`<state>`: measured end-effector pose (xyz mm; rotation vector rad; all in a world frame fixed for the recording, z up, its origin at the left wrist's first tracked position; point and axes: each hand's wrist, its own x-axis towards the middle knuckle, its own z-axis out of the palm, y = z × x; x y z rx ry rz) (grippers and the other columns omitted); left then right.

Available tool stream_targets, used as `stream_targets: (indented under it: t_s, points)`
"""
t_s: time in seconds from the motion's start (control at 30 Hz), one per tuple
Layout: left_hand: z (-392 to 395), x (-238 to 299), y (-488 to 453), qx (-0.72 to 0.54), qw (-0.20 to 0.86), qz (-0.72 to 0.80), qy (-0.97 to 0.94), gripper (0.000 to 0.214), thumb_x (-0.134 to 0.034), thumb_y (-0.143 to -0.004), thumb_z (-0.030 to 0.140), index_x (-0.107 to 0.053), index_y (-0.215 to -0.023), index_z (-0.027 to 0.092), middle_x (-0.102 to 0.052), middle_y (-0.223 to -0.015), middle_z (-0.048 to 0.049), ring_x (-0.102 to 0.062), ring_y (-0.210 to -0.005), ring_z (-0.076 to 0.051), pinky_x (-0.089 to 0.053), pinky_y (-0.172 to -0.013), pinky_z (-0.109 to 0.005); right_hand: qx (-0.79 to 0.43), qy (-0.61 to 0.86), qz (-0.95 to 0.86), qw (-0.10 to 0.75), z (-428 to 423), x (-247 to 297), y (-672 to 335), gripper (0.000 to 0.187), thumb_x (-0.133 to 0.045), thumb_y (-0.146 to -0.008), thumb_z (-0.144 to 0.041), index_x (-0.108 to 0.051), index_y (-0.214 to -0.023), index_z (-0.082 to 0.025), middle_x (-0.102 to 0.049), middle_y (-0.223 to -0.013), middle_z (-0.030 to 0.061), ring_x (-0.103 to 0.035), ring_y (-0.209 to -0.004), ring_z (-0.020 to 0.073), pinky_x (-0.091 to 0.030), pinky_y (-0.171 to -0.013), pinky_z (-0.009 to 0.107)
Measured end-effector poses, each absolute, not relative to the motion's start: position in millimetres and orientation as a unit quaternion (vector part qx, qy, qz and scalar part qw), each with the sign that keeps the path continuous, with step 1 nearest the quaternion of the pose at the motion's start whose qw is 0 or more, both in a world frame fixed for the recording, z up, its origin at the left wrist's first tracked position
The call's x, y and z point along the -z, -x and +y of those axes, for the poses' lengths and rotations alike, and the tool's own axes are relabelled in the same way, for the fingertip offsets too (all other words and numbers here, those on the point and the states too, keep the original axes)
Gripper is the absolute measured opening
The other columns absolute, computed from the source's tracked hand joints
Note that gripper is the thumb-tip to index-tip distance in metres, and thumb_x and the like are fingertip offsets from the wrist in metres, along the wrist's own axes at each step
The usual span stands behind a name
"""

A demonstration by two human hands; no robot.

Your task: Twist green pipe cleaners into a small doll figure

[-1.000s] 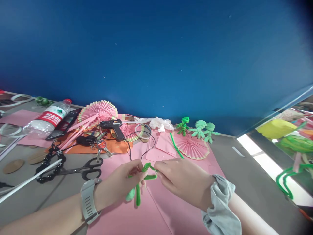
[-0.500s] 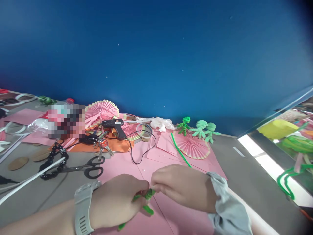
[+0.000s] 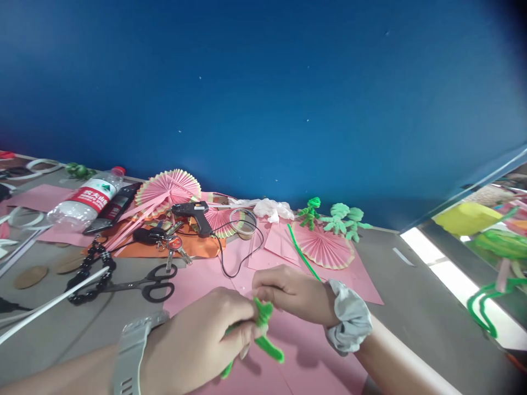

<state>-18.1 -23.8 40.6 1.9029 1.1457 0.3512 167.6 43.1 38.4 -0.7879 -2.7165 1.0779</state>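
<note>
My left hand [image 3: 206,334] wears a grey watch and pinches a twisted green pipe cleaner [image 3: 269,348] between thumb and fingers. Loose ends of it stick out to the right and below the palm. My right hand [image 3: 290,291], a pale grey scrunchie [image 3: 351,318] at its wrist, is curled closed against the upper part of the same pipe cleaner; its fingertips are mostly hidden. Both hands are over pink paper [image 3: 341,370]. A straight green pipe cleaner [image 3: 303,252] lies just beyond my right hand. Small green pipe-cleaner figures [image 3: 338,218] stand at the wall.
A black glue gun [image 3: 196,214] with a looping cord lies beyond the hands. To the left are black scissors [image 3: 158,282], keys [image 3: 176,247], a beaded bracelet [image 3: 88,274] and a plastic bottle [image 3: 88,200]. Folded pink fans [image 3: 325,244] lie along the blue wall [image 3: 263,99].
My right hand has shifted slightly up and left, its wrist turning. My left hand has tilted, and more of the twisted green pipe cleaner now shows between the hands.
</note>
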Motion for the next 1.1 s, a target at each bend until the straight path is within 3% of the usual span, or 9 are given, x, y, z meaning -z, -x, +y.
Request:
stream_targets:
  t_s: [0.13,0.27,0.43,0.63,0.8,0.93,1.0,1.1]
  points:
    - [-10.0,-36.6,21.8,-0.198,0.413,0.517,-0.723,0.031,-0.032,-0.09,0.038,-0.055,-0.079,0.02,-0.063,-0.074,0.0007,-0.06,-0.067,-0.014,-0.04,-0.063,-0.022,-0.247,0.342,-0.906,0.029,37.9,-36.4,-161.2,0.03,-0.023,-0.096,-0.026,-0.049,-0.085,-0.019,-0.059,-0.072,-0.0022,-0.055,-0.061,0.0102,-0.037,-0.054,0.02]
    - [5.3,-26.8,29.4,-0.157,0.35,0.536,-0.752,0.035,-0.03,-0.089,0.037,-0.051,-0.067,0.019,-0.061,-0.065,0.0006,-0.057,-0.062,-0.014,-0.036,-0.056,-0.022,-0.141,0.373,-0.916,-0.04,26.0,-39.4,-152.0,0.013,-0.04,-0.086,-0.015,-0.053,-0.089,-0.016,-0.063,-0.071,0.0041,-0.059,-0.06,0.0192,-0.034,-0.05,0.027]
    - [5.7,-17.4,35.0,-0.057,0.308,0.505,-0.804,0.035,-0.03,-0.088,0.032,-0.055,-0.068,0.018,-0.06,-0.062,-0.0001,-0.055,-0.059,-0.015,-0.03,-0.052,-0.024,-0.052,0.325,-0.937,-0.117,12.6,-52.2,-149.0,0.017,-0.049,-0.075,-0.004,-0.057,-0.085,-0.015,-0.064,-0.077,0.0048,-0.06,-0.067,0.0194,-0.038,-0.059,0.03]
    - [-13.4,-26.7,33.0,0.025,0.282,0.417,-0.864,0.028,-0.039,-0.082,0.026,-0.06,-0.065,0.02,-0.064,-0.061,-0.0022,-0.053,-0.051,-0.016,-0.022,-0.045,-0.027,-0.087,0.23,-0.966,-0.08,6.0,-63.5,-152.1,0.011,-0.047,-0.086,-0.017,-0.056,-0.08,-0.02,-0.061,-0.076,0.0003,-0.055,-0.069,0.0167,-0.038,-0.061,0.028]
    - [-21.1,-51.2,29.4,-0.009,0.517,0.245,-0.82,0.022,-0.042,-0.083,0.021,-0.056,-0.066,0.021,-0.059,-0.059,0.0019,-0.048,-0.051,-0.011,-0.032,-0.049,-0.022,-0.32,0.154,-0.935,0.01,23.3,-52.1,-156.7,0.023,-0.04,-0.092,-0.03,-0.057,-0.085,-0.017,-0.058,-0.077,-0.0003,-0.053,-0.072,0.0107,-0.04,-0.069,0.021]
    - [-13.6,-51.8,25.6,-0.112,0.665,0.356,-0.647,0.025,-0.038,-0.087,0.035,-0.052,-0.075,0.018,-0.056,-0.063,0.0013,-0.047,-0.052,-0.009,-0.038,-0.051,-0.02,-0.407,0.251,-0.875,0.079,37.4,-42.2,-162.5,0.035,-0.027,-0.096,-0.034,-0.053,-0.08,-0.016,-0.053,-0.069,-0.0023,-0.049,-0.063,0.0084,-0.038,-0.059,0.019]
    - [-6.8,-46.3,25.9,-0.158,0.647,0.42,-0.617,0.032,-0.035,-0.087,0.044,-0.052,-0.084,0.017,-0.057,-0.067,-0.0002,-0.048,-0.051,-0.01,-0.037,-0.049,-0.021,-0.364,0.322,-0.87,0.082,39.6,-41.9,-163.5,0.036,-0.024,-0.096,-0.034,-0.05,-0.079,-0.017,-0.051,-0.068,-0.0024,-0.048,-0.061,0.0092,-0.037,-0.057,0.02]
    - [4.3,-38.8,30.4,-0.187,0.527,0.499,-0.662,0.035,-0.031,-0.088,0.045,-0.052,-0.086,0.018,-0.058,-0.073,-0.0007,-0.053,-0.059,-0.012,-0.039,-0.056,-0.023,-0.258,0.381,-0.888,0.017,36.6,-44.0,-162.4,0.029,-0.025,-0.095,-0.029,-0.05,-0.087,-0.017,-0.055,-0.068,-0.0008,-0.05,-0.058,0.0117,-0.034,-0.052,0.023]
